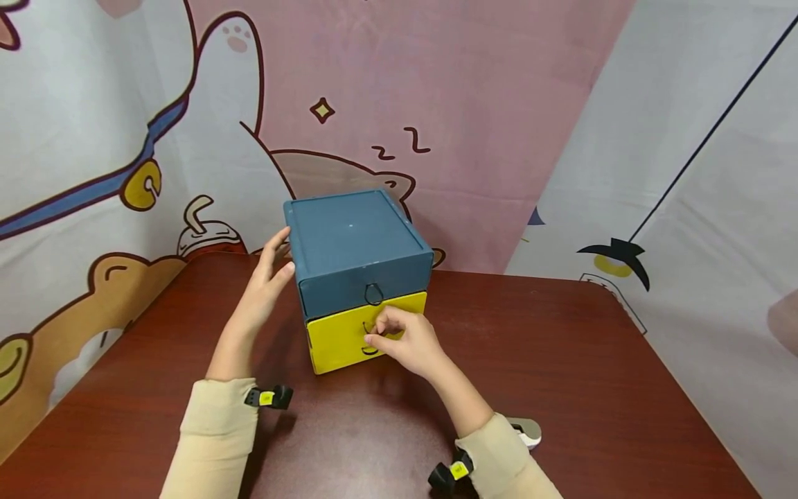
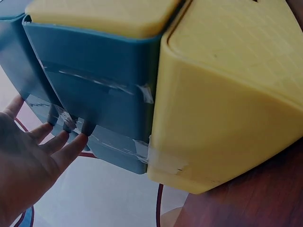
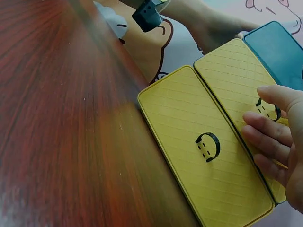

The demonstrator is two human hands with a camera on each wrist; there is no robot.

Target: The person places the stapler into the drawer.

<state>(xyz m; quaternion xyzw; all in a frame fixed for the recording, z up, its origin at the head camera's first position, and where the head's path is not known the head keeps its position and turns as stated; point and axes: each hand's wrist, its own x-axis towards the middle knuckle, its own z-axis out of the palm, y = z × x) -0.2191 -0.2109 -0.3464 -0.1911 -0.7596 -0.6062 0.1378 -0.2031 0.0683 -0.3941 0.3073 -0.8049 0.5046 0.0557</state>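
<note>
A stack of three drawer boxes (image 1: 358, 242) stands on the table, with a blue top tier and yellow drawer fronts (image 1: 337, 343) below. Fingers spread, my left hand (image 1: 262, 284) lies along its left side. In the left wrist view, that hand's fingertips (image 2: 78, 142) rest on the blue side wall, where clear tape runs across. My right hand (image 1: 408, 339) is at the middle yellow drawer's black loop handle (image 3: 268, 109). In the right wrist view, thumb and forefinger stand apart around that handle. The lowest drawer's loop handle (image 3: 210, 146) is untouched.
A beige and white object (image 1: 526, 431) lies on the brown table (image 1: 530, 346), partly hidden by my right sleeve. A printed cloth backdrop (image 1: 474, 125) hangs right behind the stack. Another black loop (image 1: 374, 294) sits on the blue front.
</note>
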